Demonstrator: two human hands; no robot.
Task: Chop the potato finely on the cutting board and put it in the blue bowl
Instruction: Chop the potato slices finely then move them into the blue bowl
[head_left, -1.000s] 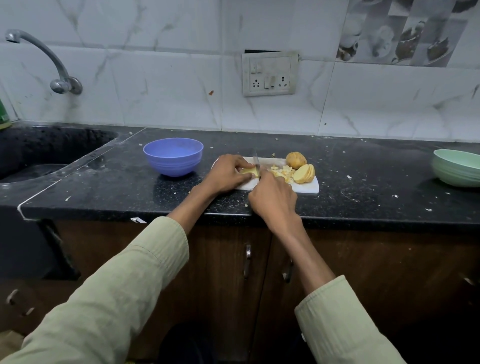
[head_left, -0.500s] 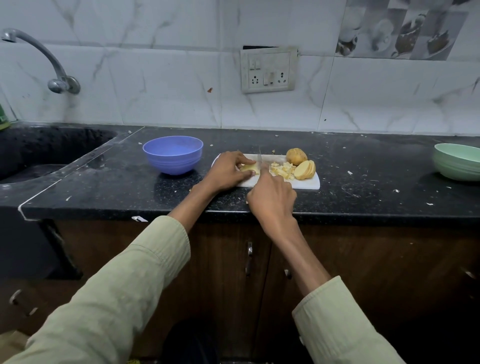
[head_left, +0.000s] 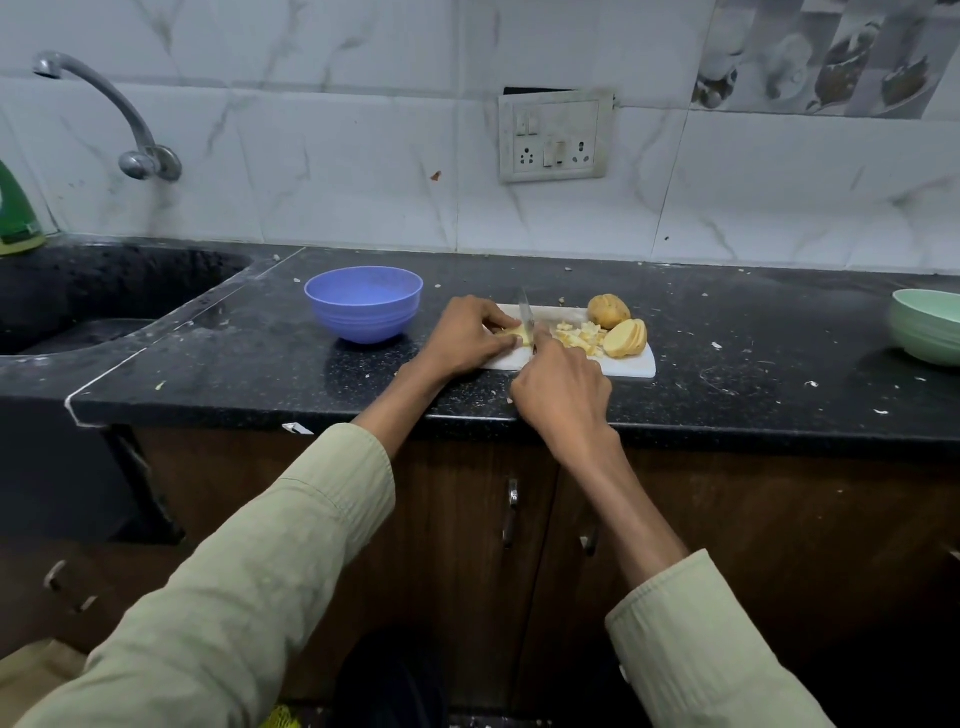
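Left hand (head_left: 470, 338) pins the potato piece (head_left: 514, 336) lying crosswise, right hand (head_left: 563, 387) gripping the knife (head_left: 526, 319), blade pointing away.

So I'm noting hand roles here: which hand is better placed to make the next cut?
The right hand: it already grips the knife, whose blade stands over the potato piece on the cutting board. The left hand is busy pinning that piece down.
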